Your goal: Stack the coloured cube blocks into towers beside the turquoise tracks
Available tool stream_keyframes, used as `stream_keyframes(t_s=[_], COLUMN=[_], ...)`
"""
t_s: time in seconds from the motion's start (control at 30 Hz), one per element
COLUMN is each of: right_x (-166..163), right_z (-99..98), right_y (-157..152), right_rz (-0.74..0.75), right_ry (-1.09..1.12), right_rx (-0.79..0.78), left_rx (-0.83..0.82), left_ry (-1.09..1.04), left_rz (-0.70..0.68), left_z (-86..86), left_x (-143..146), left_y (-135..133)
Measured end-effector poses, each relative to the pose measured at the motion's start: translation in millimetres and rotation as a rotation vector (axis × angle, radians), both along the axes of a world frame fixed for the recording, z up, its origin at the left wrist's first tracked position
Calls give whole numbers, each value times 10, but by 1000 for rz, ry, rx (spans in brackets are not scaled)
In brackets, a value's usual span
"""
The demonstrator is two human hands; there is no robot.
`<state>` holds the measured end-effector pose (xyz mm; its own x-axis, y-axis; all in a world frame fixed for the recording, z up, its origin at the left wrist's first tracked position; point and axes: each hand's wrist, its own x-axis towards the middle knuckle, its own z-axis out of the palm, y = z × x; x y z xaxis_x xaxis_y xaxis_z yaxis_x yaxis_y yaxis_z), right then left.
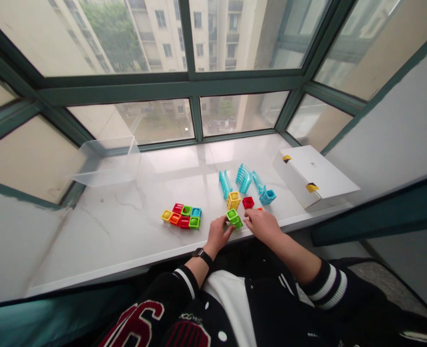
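Note:
My left hand (220, 234), with a dark watch on its wrist, grips a green toy block (234, 218) near the front edge of the sill. Just to the right, my right hand (263, 225) has its fingers slightly apart, close to the green block, with nothing visible in them. An orange piece (260, 209) is mostly hidden behind that hand. Beyond the hands lie a yellow block (233, 200) and a red block (248, 202). On the left, several coloured blocks (182, 216) sit joined in two rows.
Clear blue track pieces (243, 178) and a blue cube-shaped piece (267, 196) lie farther back. A transparent plastic bin (108, 166) stands at the left rear. At right is a white box (316, 176) with yellow-black tabs. Windows enclose the marble-look sill (126, 236).

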<state>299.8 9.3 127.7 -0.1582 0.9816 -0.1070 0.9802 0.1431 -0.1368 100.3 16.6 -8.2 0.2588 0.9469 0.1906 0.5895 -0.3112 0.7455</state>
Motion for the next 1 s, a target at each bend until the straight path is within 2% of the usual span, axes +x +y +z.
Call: stream_keyframes(t_s=[0.13, 0.27, 0.47, 0.77, 1.0], right_x=[-129, -195, -198, -157, -23], right_z=[-87, -173, -230, -337, -241], right_y=[-20, 41, 48, 28, -40], right_rz=[-33, -41, -6, -32, -81], right_ry=[-77, -97, -75, -59, -25], right_rx=[-172, -257, -269, -276, -270], left_rx=[14, 21, 13, 11, 8], left_ry=[-13, -22, -22, -62, 13], left_rz=[-15, -50, -58, -60, -74], left_z=[1, 1, 7, 11, -7], left_x=[-17, -23, -17, -22, -1], left_y=[3, -2, -11, -18, -5])
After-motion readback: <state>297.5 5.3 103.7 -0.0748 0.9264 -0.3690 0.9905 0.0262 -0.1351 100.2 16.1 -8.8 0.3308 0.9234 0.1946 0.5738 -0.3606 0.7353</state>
